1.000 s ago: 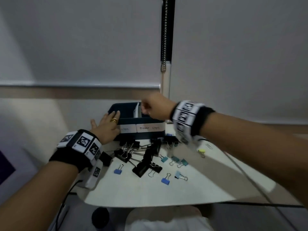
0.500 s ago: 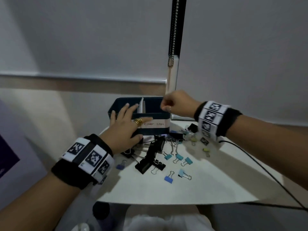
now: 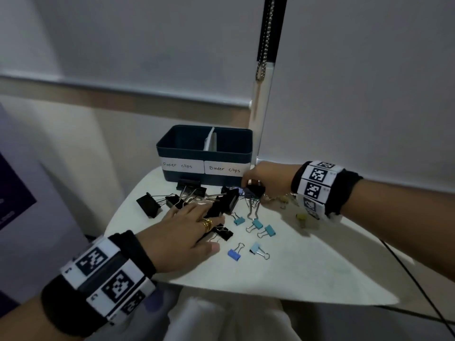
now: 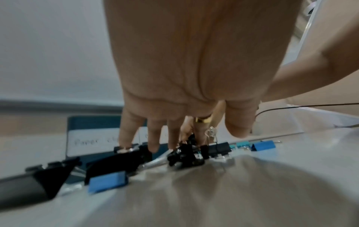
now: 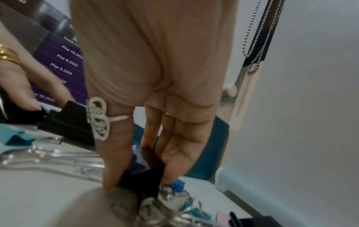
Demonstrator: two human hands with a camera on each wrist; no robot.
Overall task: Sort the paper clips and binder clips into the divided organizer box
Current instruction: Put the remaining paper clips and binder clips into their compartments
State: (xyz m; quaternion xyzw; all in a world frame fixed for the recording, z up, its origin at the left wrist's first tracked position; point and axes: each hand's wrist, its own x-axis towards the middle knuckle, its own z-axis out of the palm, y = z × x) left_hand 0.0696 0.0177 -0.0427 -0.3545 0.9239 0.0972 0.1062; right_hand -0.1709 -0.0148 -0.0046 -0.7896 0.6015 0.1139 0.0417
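A pale roller blind (image 3: 147, 45) with a bead chain (image 3: 264, 38) hung behind a white tabletop (image 3: 307, 262), and a purple poster (image 3: 12, 193) stood at the far left. Left to right on the tabletop, a large black clip (image 3: 148, 205) lay alone at the edge of a heap of black binder clips (image 3: 189, 193). The left hand (image 3: 183, 233) lay over the near side of that heap, its fingers stretched out and spread, the tips touching black clips; its grip was released, holding nothing, and a gold ring (image 3: 207, 225) sat on one finger. Behind the heap, at the back of the tabletop, stood the dark organizer box (image 3: 204, 153), split by a white divider (image 3: 210, 141), its front labelled "Paper clips" on the left and "Binder clips" on the right; what lay inside could not be seen. Just right of the left hand lay small clips, three teal ones (image 3: 256, 224), a blue one (image 3: 234, 254) and a pale blue one (image 3: 254, 248), apart from each other. Further right, the right hand (image 3: 268, 180) reached down near the box's right front corner, its grip grasping a black binder clip (image 3: 254, 189) between thumb and fingers, low over the tabletop. Two small yellow clips (image 3: 300, 217) lay below that wrist, and a thin black cable (image 3: 418, 284) ran off to the right.
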